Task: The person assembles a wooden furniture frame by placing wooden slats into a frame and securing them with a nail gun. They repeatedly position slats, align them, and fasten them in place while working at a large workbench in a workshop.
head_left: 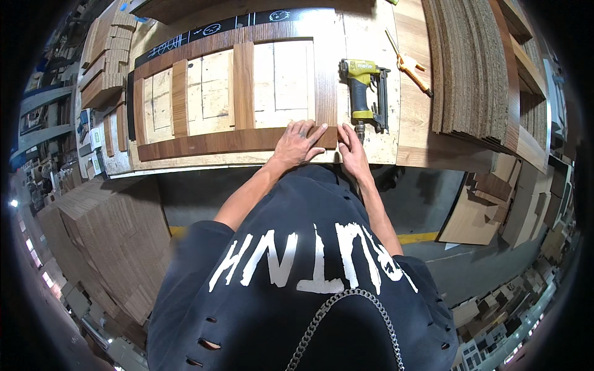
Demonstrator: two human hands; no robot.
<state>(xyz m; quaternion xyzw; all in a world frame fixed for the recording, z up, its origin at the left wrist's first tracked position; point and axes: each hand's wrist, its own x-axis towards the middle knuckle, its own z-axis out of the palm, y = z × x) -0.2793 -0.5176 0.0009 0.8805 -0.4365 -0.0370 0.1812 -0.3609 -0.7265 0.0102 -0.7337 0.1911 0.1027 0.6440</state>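
A brown wood-grain frame with two upright slats lies on the workbench, its front board [210,143] running along the side nearest me. My left hand [297,144] grips that board close to its right end, fingers over the top and thumb toward the near edge. My right hand [352,151] holds the same end at the corner, its fingertips pressed against the board's end. There the front board meets the wide right-hand board [326,86] of the frame. Just beyond my right hand a yellow-green and black nail gun [365,93] lies on the bench.
A black strip with white drawings [210,29] borders the frame's far side. An orange-yellow tool [409,65] lies right of the nail gun. Stacked boards [464,74] rise at the right, with wood pieces [108,62] at the left. A large board stack [111,235] stands below the bench.
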